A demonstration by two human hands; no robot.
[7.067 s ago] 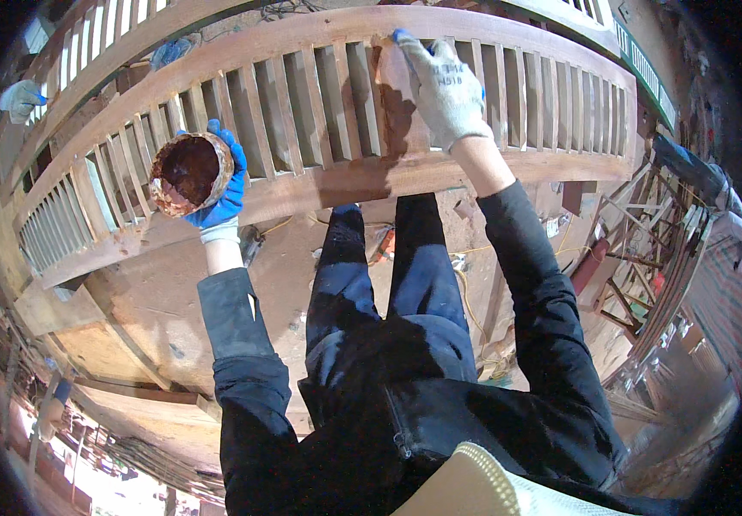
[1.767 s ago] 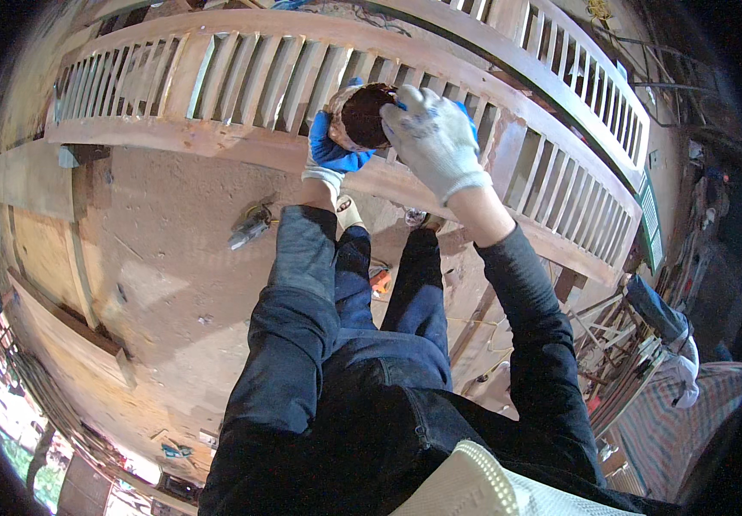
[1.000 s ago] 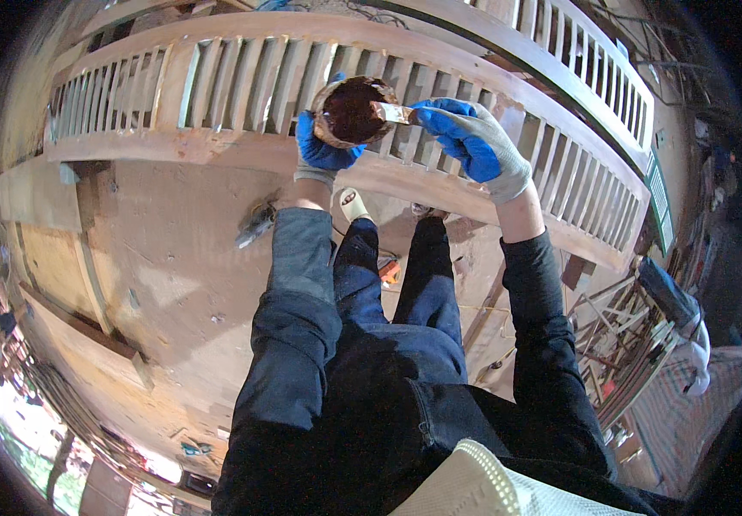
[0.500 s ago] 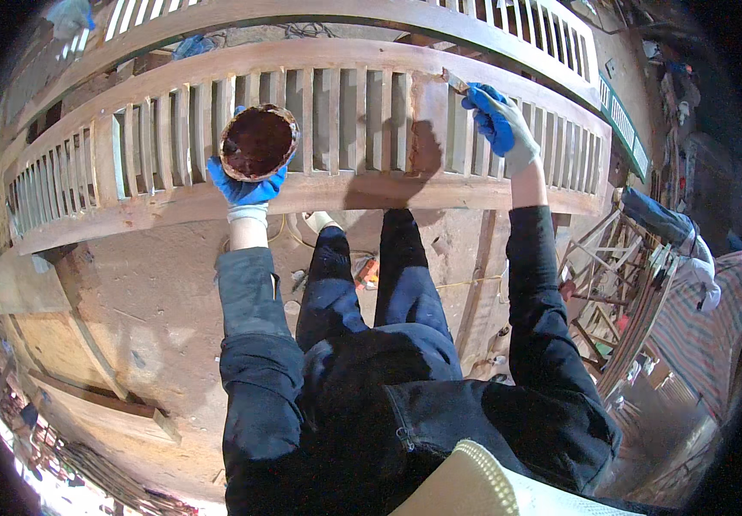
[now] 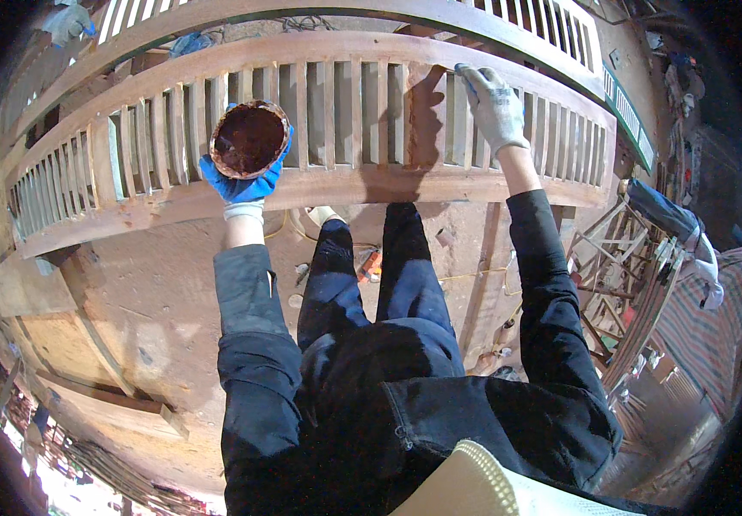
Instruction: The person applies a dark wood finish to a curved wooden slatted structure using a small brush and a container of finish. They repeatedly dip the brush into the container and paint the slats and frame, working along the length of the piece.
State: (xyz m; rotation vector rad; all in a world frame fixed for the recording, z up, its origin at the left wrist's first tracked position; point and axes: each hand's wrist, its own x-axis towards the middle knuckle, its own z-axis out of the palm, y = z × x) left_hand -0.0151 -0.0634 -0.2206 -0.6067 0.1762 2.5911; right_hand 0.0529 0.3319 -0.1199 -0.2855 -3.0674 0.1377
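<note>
Here, at left, the gloved left hand [image 5: 255, 185] grips a bowl [image 5: 250, 140] of brown paste over the slatted panel [image 5: 319, 187]; right of centre, the gloved right hand [image 5: 495, 107], fingers curled, meets the far rail [image 5: 388, 47], its grip indeterminable; rightmost, a striped sheet [image 5: 705, 314].

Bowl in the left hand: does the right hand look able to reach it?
Probably yes: the bowl is uncovered in the left hand, and nothing visible stands between it and the right hand.
</note>
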